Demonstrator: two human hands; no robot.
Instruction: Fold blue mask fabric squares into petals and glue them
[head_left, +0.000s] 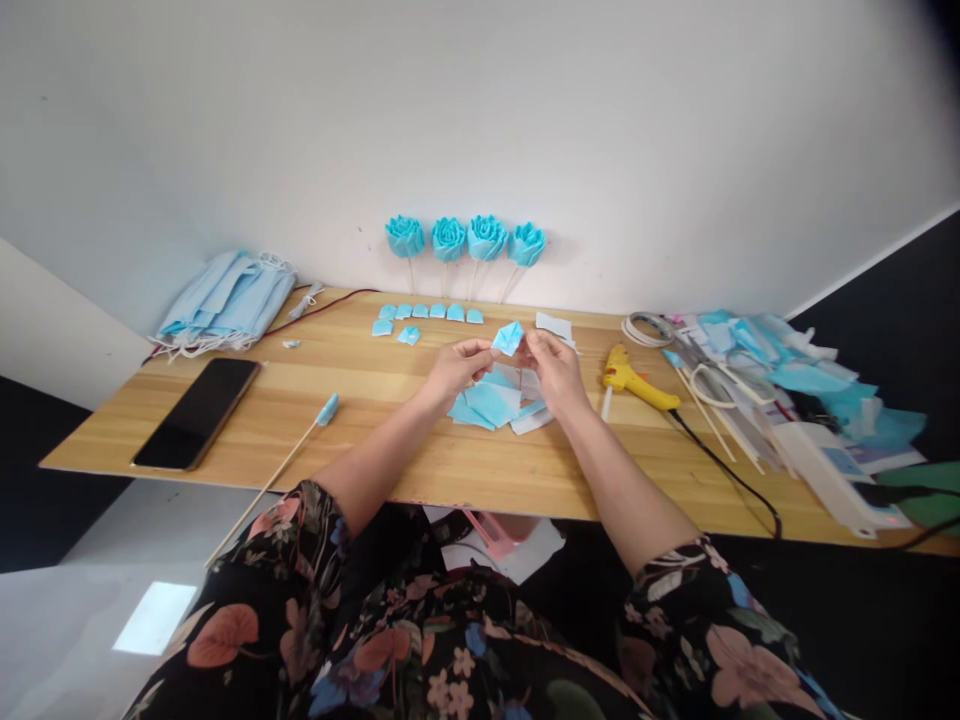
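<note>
**Between your two hands: one folded blue piece**

From the head view, the folded blue piece [508, 338] sits between your fingertips, apparently raised off the counter [420, 465] and just beyond a small pile of loose blue and white sheets [486, 400]. Your left hand [469, 362] pinches it at its lower left corner, thumb and fingers drawn close. Your right hand [553, 368] meets its right edge, also in a narrow pinch. Neither hand is clearly nearer: the piece lies forward and to the right of your left hand, forward and to the left of your right. It looks about as long as it is wide, so no long axis stands out; its upper corner points away from you, towards the wall.

Past your left hand, towards the wall, runs a row of small folded pieces [421, 312], with two more just on your side of it. Behind them, four blue flowers [448, 240] on thin stems lean at the wall. To your right lies a yellow glue gun [637, 380]; to your left, a stick with a blue tip [328, 409].

As for containers, a pink object [496, 533] shows below the counter's near edge, but you cannot tell whether it holds anything.
</note>
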